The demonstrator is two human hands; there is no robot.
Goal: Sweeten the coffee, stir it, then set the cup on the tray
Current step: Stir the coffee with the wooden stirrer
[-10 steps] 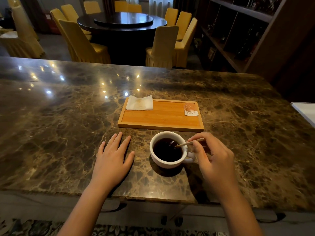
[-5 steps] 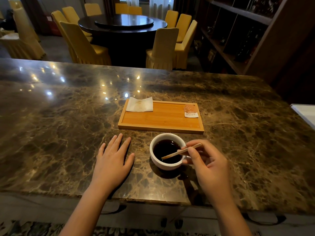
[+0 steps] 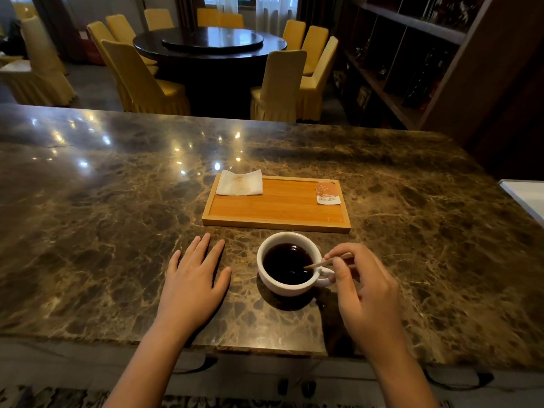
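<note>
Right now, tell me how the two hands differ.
The left hand lies flat and open on the marble counter, holding nothing; the right hand is curled, pinching a wooden stirrer dipped in the cup. The left sits clear of the cup; the right is beside its handle. Both are bare.

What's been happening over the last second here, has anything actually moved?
Only the stick moved: the right hand has been swinging it round in the coffee, its tip now at the cup's handle side. The left hand stays flat on the counter, and the tray, napkin and packet are unchanged.
</note>
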